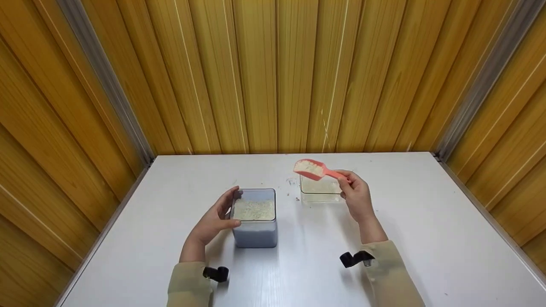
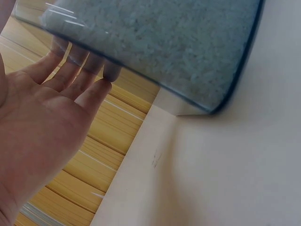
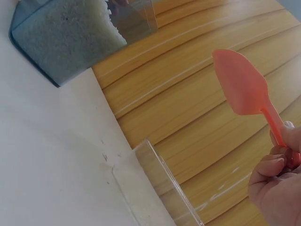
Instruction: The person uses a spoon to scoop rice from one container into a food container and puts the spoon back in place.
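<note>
A blue-tinted clear container [image 1: 256, 234] filled with rice [image 1: 255, 209] stands on the table. My left hand [image 1: 215, 221] grips its left side, thumb at the near rim and fingers round the far left corner; in the left wrist view the fingers [image 2: 96, 92] press along its wall. My right hand [image 1: 357, 194] holds a coral-pink scoop [image 1: 315, 169] by its handle, the bowl pointing left and heaped with rice. The scoop is raised over the far left part of a low clear container [image 1: 322, 198], partly hidden behind scoop and hand. From the right wrist, only the scoop's underside [image 3: 240, 84] shows.
The white table [image 1: 128, 256] meets yellow wood-patterned panels [image 1: 256, 85] at the back, with more panels at both sides. Small dark marks or crumbs [image 1: 291, 182] lie between the two containers. A black camera mount sits on each sleeve.
</note>
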Demonstrator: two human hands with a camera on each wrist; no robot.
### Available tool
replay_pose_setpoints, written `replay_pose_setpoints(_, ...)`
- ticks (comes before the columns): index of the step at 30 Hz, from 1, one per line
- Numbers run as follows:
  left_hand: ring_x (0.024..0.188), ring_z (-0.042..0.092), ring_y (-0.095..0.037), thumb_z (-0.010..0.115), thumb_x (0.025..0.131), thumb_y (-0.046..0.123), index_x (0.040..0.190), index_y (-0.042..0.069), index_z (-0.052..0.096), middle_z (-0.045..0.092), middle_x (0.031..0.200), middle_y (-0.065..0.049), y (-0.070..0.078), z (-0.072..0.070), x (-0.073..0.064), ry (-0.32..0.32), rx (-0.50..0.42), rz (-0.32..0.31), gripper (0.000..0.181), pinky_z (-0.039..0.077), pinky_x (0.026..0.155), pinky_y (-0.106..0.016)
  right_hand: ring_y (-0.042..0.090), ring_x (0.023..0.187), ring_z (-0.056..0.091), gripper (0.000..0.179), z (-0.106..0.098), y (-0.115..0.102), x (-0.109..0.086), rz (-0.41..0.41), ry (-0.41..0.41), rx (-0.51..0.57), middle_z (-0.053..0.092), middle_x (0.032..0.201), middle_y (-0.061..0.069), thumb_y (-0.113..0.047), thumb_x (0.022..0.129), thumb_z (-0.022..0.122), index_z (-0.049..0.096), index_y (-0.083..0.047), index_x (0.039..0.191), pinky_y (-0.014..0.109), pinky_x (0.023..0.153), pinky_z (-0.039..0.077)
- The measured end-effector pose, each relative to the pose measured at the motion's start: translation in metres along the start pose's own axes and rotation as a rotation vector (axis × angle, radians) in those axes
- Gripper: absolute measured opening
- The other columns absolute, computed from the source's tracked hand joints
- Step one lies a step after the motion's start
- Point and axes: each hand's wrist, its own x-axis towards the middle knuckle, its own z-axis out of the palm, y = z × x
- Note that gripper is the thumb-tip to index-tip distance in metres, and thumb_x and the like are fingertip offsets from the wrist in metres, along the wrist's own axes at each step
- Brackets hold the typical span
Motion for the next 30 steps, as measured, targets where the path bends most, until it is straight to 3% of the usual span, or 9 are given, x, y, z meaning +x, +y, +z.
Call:
replay_pose_setpoints(8, 0.163, 0.003, -0.028, 0.087, 0.082, 0.019, 0.165, 0.023, 0.023, 0.013, 0.175, -0.005, -0.001, -0.001, -0.001, 0.009, 0.022, -0.007, 0.105, 0.006, 0.131, -0.051, 0.008, 0.072, 0.040, 0.031, -0.021, 0.015, 0.005, 0.037, 0.107, -0.202, 0.045, 0.083, -0.005, -0.015, 0.106, 0.056, 0.063, 0.001, 0.131, 0.017, 0.058, 0.036)
replay_pose_setpoints(17, 0.163, 0.005, -0.028, 0.087, 0.081, 0.018, 0.165, 0.023, 0.023, 0.014, 0.175, -0.005, 0.001, 0.000, -0.001, 0.008, 0.024, -0.002, 0.106, 0.006, 0.132, -0.050, 0.015, 0.087, 0.047, 0.027, -0.025, 0.022, 0.008, 0.065, 0.119, -0.464, 0.056, 0.100, 0.010, -0.009, 0.106, 0.054, 0.062, 0.000, 0.130, 0.019, 0.069, 0.040)
replay_pose_setpoints(24, 0.163, 0.005, -0.028, 0.087, 0.081, 0.018, 0.165, 0.022, 0.022, 0.014, 0.174, -0.006, 0.000, -0.001, -0.001, 0.004, 0.018, -0.005, 0.106, 0.006, 0.132, -0.051, 0.029, 0.100, 0.057, 0.026, -0.026, 0.023, 0.006, -0.006, 0.115, -0.654, 0.064, 0.117, 0.023, -0.005, 0.104, 0.055, 0.061, 0.003, 0.128, 0.037, 0.087, 0.047)
replay_pose_setpoints(30, 0.163, 0.003, -0.028, 0.088, 0.081, 0.018, 0.165, 0.021, 0.021, 0.011, 0.175, -0.006, 0.002, 0.000, -0.001, 0.004, -0.008, -0.011, 0.107, 0.005, 0.132, -0.049, 0.038, 0.107, 0.060, 0.025, -0.033, 0.016, 0.006, -0.034, 0.129, -0.727, 0.062, 0.119, 0.028, -0.003, 0.104, 0.055, 0.060, 0.007, 0.125, 0.050, 0.094, 0.049)
